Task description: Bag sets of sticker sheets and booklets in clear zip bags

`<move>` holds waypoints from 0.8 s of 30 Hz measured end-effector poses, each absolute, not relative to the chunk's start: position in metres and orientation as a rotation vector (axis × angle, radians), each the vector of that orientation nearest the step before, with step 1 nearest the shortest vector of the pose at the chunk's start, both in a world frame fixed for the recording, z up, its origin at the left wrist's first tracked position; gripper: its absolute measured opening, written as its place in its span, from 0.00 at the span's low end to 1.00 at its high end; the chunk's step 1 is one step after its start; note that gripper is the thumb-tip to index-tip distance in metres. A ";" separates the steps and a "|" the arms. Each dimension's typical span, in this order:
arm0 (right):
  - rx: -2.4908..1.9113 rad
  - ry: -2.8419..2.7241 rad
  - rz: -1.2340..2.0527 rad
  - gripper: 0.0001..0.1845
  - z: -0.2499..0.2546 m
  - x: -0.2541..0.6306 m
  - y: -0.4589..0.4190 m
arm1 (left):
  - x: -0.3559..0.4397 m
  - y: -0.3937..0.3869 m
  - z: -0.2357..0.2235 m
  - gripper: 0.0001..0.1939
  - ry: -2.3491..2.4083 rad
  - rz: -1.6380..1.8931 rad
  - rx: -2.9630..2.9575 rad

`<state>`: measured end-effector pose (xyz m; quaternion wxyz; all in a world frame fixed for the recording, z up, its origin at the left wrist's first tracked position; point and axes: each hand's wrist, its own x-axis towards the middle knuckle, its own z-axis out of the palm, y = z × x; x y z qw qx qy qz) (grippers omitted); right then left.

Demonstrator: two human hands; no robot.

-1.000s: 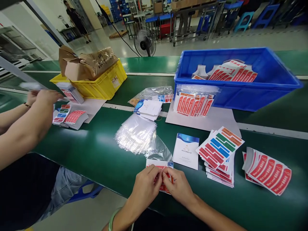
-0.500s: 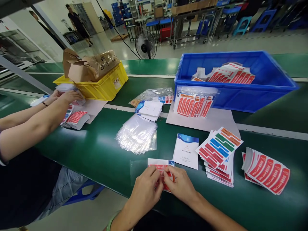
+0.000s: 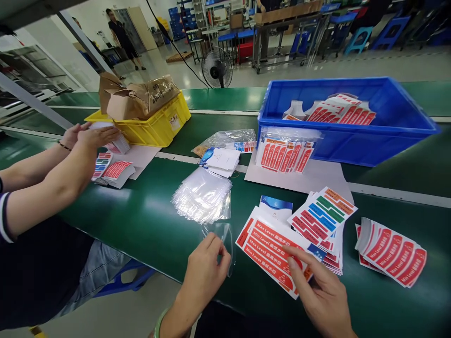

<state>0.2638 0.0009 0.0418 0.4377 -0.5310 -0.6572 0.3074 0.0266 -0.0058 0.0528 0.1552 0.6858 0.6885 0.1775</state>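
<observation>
My left hand (image 3: 208, 263) is closed on the edge of a clear plastic bag (image 3: 229, 239) low at the middle. My right hand (image 3: 322, 286) pinches a tilted set of red sticker sheets (image 3: 262, 249) at its right end; a blue-and-white corner shows behind them. The sheets partly cover a white booklet (image 3: 276, 204) with a blue top. To their right lie a pile of multicoloured sticker sheets (image 3: 322, 211) and a stack of curved red labels (image 3: 394, 251). A fanned pile of clear bags (image 3: 204, 195) lies beyond my left hand.
A blue bin (image 3: 345, 136) holds filled sticker packs; more packs (image 3: 285, 155) lean against its front. Booklets (image 3: 223, 159) and a clear bag (image 3: 229, 141) lie mid-table. At left, a co-worker's hands (image 3: 91, 136) handle a stack beside a yellow crate (image 3: 155, 126).
My hands have moved apart. The sticker sheets have shifted right in my right hand, away from the clear bag, which stays in my left. The co-worker's hands have opened flatter over their stack.
</observation>
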 end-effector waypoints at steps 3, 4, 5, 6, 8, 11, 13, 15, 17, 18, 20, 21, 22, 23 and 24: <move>-1.307 -1.695 0.835 0.13 0.040 0.264 -0.010 | 0.048 -0.004 0.037 0.10 1.897 0.508 1.968; -1.331 -1.688 0.917 0.13 0.036 0.264 -0.013 | 0.054 -0.004 0.031 0.10 1.884 0.516 1.964; -1.368 -1.660 1.023 0.14 0.032 0.264 -0.016 | 0.059 -0.004 0.025 0.10 1.876 0.514 1.962; -1.411 -1.609 1.143 0.15 0.026 0.264 -0.018 | 0.063 -0.003 0.019 0.10 1.871 0.503 1.966; -1.482 -1.457 1.395 0.20 0.015 0.268 -0.023 | 0.069 -0.004 0.007 0.10 1.862 0.448 1.993; -1.496 -1.212 1.707 0.26 0.000 0.275 -0.028 | 0.075 -0.006 -0.007 0.10 1.838 0.374 2.024; -1.469 -1.080 1.829 0.29 -0.007 0.281 -0.031 | 0.077 -0.009 -0.012 0.10 1.817 0.359 2.025; -1.442 -0.986 1.884 0.29 -0.012 0.284 -0.032 | 0.079 -0.012 -0.014 0.10 1.805 0.353 2.029; -1.414 -0.940 1.919 0.28 -0.015 0.286 -0.032 | 0.079 -0.014 -0.015 0.10 1.787 0.363 2.047; -1.397 -0.933 1.935 0.28 -0.015 0.286 -0.032 | 0.080 -0.014 -0.015 0.09 1.771 0.379 2.055; -1.354 -0.932 1.962 0.27 -0.015 0.286 -0.030 | 0.079 -0.015 -0.015 0.08 1.737 0.426 2.061; -1.330 -0.930 1.972 0.26 -0.015 0.286 -0.029 | 0.079 -0.015 -0.016 0.08 1.726 0.447 2.059; -1.308 -0.925 1.982 0.25 -0.015 0.286 -0.027 | 0.078 -0.015 -0.016 0.08 1.718 0.465 2.055; -1.291 -0.918 1.994 0.24 -0.014 0.286 -0.026 | 0.077 -0.015 -0.016 0.07 1.712 0.480 2.051; -1.280 -0.911 2.004 0.24 -0.015 0.285 -0.024 | 0.077 -0.015 -0.017 0.07 1.705 0.491 2.049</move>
